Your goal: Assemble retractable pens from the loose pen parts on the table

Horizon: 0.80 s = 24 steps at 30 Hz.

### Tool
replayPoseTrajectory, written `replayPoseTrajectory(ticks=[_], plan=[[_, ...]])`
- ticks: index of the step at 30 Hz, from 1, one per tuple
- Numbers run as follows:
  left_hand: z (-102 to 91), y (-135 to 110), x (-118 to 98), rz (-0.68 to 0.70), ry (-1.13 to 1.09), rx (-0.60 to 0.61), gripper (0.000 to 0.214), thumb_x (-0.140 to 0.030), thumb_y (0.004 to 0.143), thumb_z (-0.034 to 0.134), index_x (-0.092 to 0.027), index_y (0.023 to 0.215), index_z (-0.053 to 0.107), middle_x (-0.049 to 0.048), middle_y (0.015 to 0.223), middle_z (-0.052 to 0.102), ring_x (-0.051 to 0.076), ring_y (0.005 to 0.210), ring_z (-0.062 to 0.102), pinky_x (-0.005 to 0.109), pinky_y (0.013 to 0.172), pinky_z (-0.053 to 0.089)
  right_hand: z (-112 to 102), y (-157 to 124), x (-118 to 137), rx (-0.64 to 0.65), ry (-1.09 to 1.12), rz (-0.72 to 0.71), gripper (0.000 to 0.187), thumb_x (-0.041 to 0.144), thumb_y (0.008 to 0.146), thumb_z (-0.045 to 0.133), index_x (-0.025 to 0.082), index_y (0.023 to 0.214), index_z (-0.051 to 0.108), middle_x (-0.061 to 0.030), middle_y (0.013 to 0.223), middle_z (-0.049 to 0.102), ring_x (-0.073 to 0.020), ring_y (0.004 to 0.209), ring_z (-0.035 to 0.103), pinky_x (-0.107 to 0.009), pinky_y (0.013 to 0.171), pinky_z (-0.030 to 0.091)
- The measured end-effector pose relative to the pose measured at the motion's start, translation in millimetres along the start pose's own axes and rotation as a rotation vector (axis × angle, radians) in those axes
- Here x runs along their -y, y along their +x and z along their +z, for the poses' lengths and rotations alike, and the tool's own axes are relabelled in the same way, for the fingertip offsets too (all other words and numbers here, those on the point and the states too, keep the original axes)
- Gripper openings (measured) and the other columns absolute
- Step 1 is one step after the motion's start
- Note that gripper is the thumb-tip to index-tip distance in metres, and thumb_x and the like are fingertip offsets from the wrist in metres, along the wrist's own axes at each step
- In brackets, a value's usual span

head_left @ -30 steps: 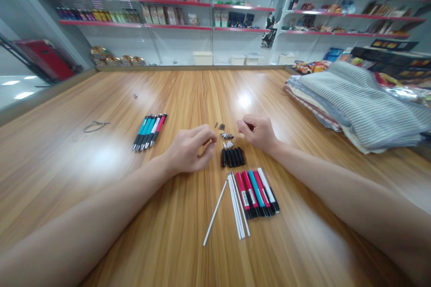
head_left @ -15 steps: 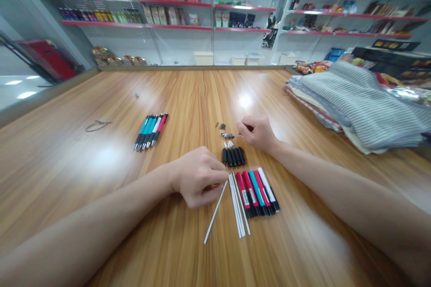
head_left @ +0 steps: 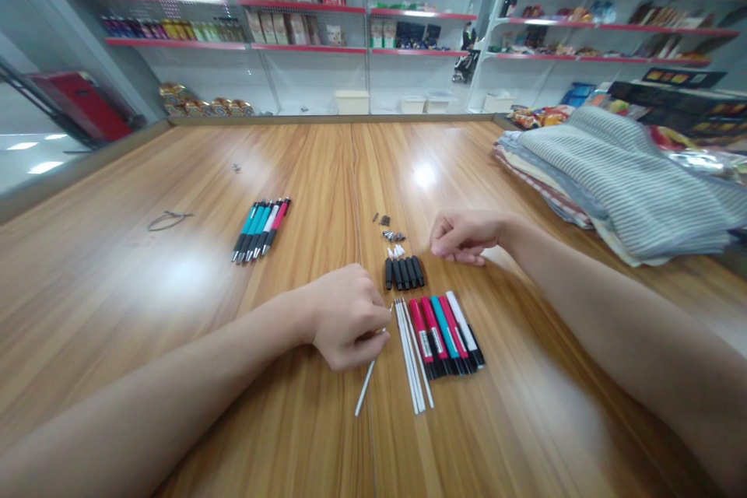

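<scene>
My left hand is closed around the upper part of a white pen refill, which slants down to the table. To its right lie several more refills side by side, then a row of pen barrels in pink, teal and white with black ends. Beyond them stand black rubber grips, small white pieces, silver cone tips and tiny springs. My right hand rests right of the grips, fingers curled together; whether anything is inside is hidden.
Several whole pens lie in a row at the left, near a thin grey loop. A small object sits farther back. Folded striped cloths are piled at the right. Stocked shelves stand behind the table.
My right hand has shifted right and toward me, away from the small metal parts. My left hand has lowered slightly over the slanted refill, whose lower end moved a little up.
</scene>
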<state>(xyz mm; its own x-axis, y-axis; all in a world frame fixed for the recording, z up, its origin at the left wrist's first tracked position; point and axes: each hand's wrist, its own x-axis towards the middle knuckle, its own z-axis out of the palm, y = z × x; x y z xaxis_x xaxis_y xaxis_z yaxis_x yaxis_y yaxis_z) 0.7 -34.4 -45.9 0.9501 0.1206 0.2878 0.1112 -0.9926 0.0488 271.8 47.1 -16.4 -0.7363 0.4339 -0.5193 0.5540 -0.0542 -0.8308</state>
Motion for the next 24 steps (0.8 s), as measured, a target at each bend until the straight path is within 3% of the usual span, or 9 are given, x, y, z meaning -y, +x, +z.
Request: replayPoseTrajectory(ticks=[3,6,16,24], plan=[[0.9,0,0,-0.005,0.045,0.016,0.020,-0.019,0.072,0.052,-0.019,0.054,0.045,0.0000,0.048,0.055,0.013,0.043,0.050,0.031,0.044,0.026,5,-4,10,0.183,-0.230,0.209,0.049,0.056,0.071,0.072,0.008,0.075,0.064,-0.0032,0.053,0.063,-0.0085,0.043,0.057,-0.014,0.035,0.029],[2.5,1,0,-0.008,0.087,0.018,0.020,-0.019,0.072,0.053,-0.019,0.053,0.046,-0.0001,0.049,0.056,0.013,0.043,0.050,0.031,0.044,0.026,13,-1,15,0.230,-0.339,0.295,0.055,0.062,0.069,0.071,0.008,0.078,0.067,-0.0042,0.057,0.066,-0.0095,0.046,0.059,-0.014,0.036,0.032],[8.9,11,-19,-0.130,0.134,-0.062,0.032,-0.022,0.079,0.051,-0.016,0.048,0.048,0.0011,0.043,0.054,0.011,0.038,0.049,0.028,0.042,0.024,13,0,14,0.236,-0.366,0.328,0.058,0.064,0.064,0.074,0.009,0.079,0.067,-0.0044,0.061,0.068,-0.0087,0.049,0.059,-0.015,0.040,0.035],[7.7,8,-18,-0.026,-0.013,-0.138,0.031,-0.021,0.086,0.048,-0.017,0.055,0.048,-0.0004,0.047,0.052,0.009,0.042,0.048,0.029,0.044,0.028,9,-2,12,0.217,-0.359,0.338,0.055,0.062,0.066,0.074,0.009,0.079,0.066,-0.0044,0.061,0.068,-0.0104,0.050,0.061,-0.016,0.041,0.038]])
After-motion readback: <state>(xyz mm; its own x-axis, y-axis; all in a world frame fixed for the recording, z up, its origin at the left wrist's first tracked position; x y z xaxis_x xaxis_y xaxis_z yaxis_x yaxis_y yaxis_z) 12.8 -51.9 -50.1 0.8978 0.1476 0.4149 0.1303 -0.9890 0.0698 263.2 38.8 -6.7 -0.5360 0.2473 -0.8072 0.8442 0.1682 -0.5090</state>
